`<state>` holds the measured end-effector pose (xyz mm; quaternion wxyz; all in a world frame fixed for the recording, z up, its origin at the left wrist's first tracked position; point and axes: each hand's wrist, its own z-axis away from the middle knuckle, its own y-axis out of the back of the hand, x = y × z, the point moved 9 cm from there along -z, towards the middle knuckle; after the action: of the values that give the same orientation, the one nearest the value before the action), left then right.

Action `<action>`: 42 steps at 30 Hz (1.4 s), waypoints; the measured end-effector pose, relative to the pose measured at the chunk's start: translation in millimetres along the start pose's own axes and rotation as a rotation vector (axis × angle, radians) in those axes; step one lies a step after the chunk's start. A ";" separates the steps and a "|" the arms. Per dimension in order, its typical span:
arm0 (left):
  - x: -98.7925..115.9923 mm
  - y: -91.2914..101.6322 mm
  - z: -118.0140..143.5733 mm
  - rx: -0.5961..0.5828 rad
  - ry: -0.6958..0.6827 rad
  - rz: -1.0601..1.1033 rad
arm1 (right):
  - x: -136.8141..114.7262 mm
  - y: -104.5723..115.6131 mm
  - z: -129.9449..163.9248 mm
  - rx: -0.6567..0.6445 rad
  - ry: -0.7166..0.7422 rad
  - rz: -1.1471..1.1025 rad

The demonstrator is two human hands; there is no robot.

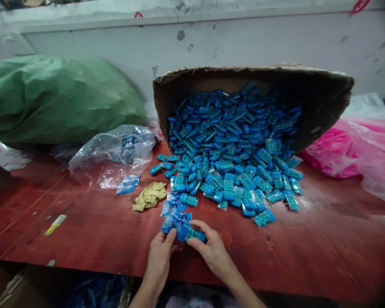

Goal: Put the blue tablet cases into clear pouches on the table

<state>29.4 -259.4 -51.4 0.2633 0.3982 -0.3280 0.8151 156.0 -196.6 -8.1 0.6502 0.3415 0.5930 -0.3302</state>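
Near the table's front edge, my left hand (160,252) pinches a blue printed sleeve (176,224) between thumb and fingers. My right hand (211,246) grips a small clear case of teal balls with a blue cap (195,235), its ball-filled end against or partly inside the sleeve; I cannot tell how deep. Just beyond the hands lie more blue printed sleeves (172,207). Another capped case (188,200) rests beside them. A heap of the same cases (224,171) spills from a cardboard box (327,107) tipped on its side.
A crumpled yellowish cloth (150,196) lies left of the sleeves. Behind it sits a clear plastic bag (115,158) with blue pieces inside. A large green sack (57,98) stands back left, and pink bags (336,145) stand right. A yellow-and-white strip (55,224) lies on the red table (93,231).
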 end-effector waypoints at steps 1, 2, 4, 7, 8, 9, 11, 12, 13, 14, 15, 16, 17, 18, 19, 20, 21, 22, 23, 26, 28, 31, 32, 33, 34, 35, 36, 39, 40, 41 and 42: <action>-2.1 -1.5 0.1 -0.010 0.011 0.005 | -0.7 -0.1 0.7 0.007 0.004 0.021; -4.7 -4.0 0.4 -0.029 0.029 0.013 | -1.5 -0.5 1.6 0.013 0.004 0.042; -10.4 -10.1 1.3 -0.074 0.077 0.039 | -4.0 -1.7 3.9 0.019 0.001 0.111; -16.5 -18.1 2.9 -0.137 0.166 0.092 | -8.8 -6.3 7.7 -0.040 -0.010 0.202; -17.1 -20.1 3.2 -0.157 0.192 0.107 | -9.3 -9.6 8.9 -0.092 -0.017 0.185; -16.9 -21.7 3.5 -0.179 0.213 0.117 | -9.2 -13.4 9.9 -0.155 -0.027 0.139; -14.7 -23.5 3.4 -0.217 0.233 0.111 | -7.6 -18.7 11.1 -0.255 -0.044 0.009; -13.6 -23.6 3.2 -0.231 0.238 0.096 | -6.0 -17.9 10.4 -0.262 -0.049 -0.035; -12.7 -23.2 2.8 -0.239 0.241 0.079 | -3.9 -14.3 8.9 -0.232 -0.051 -0.043; -11.6 -22.1 2.2 -0.235 0.239 0.059 | -1.9 -8.7 7.1 -0.177 -0.047 -0.015; -10.4 -20.4 1.2 -0.221 0.232 0.036 | -1.1 -2.9 5.7 -0.116 -0.036 0.040; -9.0 -18.4 0.0 -0.200 0.222 0.010 | -2.3 1.4 5.1 -0.067 -0.016 0.104; -7.4 -16.4 -1.2 -0.175 0.210 -0.012 | -5.1 3.0 5.1 -0.047 0.013 0.161; -6.1 -15.7 -2.0 -0.160 0.203 -0.027 | -9.0 1.6 5.4 -0.055 0.046 0.196; -5.4 -17.2 -2.1 -0.167 0.204 -0.027 | -12.6 -1.1 5.8 -0.080 0.073 0.203; -5.5 -20.6 -1.5 -0.193 0.215 -0.013 | -15.3 -3.6 5.8 -0.105 0.090 0.185; -6.1 -25.2 -0.1 -0.233 0.231 0.013 | -16.5 -4.6 5.1 -0.115 0.093 0.149; -6.7 -30.0 1.8 -0.275 0.247 0.044 | -15.7 -4.3 3.7 -0.111 0.083 0.103; -7.2 -34.3 4.0 -0.312 0.260 0.075 | -13.4 -3.1 1.7 -0.097 0.068 0.052; -8.7 -41.0 10.0 -0.369 0.284 0.153 | -1.2 -5.0 -3.5 -0.116 0.016 -0.152; -10.5 -43.8 13.7 -0.401 0.306 0.192 | 6.0 -11.6 -4.3 -0.187 -0.016 -0.277; -13.5 -46.9 18.0 -0.452 0.350 0.217 | 8.6 -17.3 -3.1 -0.252 -0.053 -0.378; -14.4 -47.4 18.7 -0.462 0.361 0.220 | 7.5 -17.9 -2.8 -0.261 -0.063 -0.393; -15.2 -47.3 18.9 -0.463 0.368 0.224 | 5.4 -18.2 -2.7 -0.268 -0.070 -0.403; -15.7 -46.6 18.5 -0.453 0.368 0.227 | 2.8 -18.0 -2.8 -0.271 -0.070 -0.401; -16.0 -45.7 17.9 -0.437 0.362 0.229 | -0.1 -16.9 -3.3 -0.265 -0.060 -0.381; -16.4 -44.9 17.4 -0.418 0.354 0.230 | -2.7 -15.2 -4.1 -0.251 -0.043 -0.346; -19.9 -43.8 18.3 -0.353 0.338 0.226 | 0.3 -10.8 -5.6 -0.190 -0.037 -0.243; -22.0 -43.8 19.4 -0.330 0.338 0.225 | 4.8 -10.6 -5.5 -0.173 -0.054 -0.222; -24.4 -44.1 20.7 -0.308 0.336 0.226 | 9.4 -11.0 -5.1 -0.158 -0.068 -0.204; -26.7 -44.7 22.0 -0.287 0.330 0.230 | 13.3 -11.3 -4.5 -0.139 -0.072 -0.180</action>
<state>85.2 -251.4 -48.5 0.2729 0.1784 -0.4363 0.8386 145.2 -199.3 -22.1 0.6608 0.2292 0.6189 -0.3574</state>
